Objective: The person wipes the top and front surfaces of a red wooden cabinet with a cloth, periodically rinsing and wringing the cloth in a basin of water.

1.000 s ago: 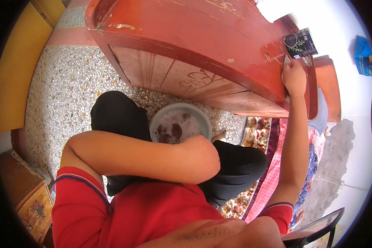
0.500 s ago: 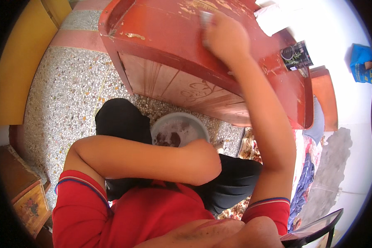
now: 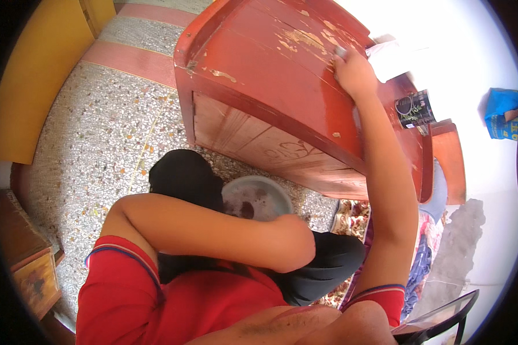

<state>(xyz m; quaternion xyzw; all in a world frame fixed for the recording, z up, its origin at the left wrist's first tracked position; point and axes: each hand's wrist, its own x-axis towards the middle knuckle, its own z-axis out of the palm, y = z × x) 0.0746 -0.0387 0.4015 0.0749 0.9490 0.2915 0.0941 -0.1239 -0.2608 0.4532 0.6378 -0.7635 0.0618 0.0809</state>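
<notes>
Right hand (image 3: 355, 73), upper right of frame, gripping a small pale object (image 3: 341, 52) atop the red cabinet (image 3: 270, 75). Left hand (image 3: 298, 238), lower centre: fingers hidden, grip can't be told.

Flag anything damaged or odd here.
Red cabinet top: paint flaked to pale patches, mostly left of the right hand, breaking the solid red. White wall at right: rough grey patch, standing out against the lighter surface.

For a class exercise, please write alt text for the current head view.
A person's right hand holds a small pale item, too unclear to identify, at the worn top of a red cabinet. The left arm bends across the body; beyond it, a basin of dark-patched foam sits on speckled floor.
</notes>
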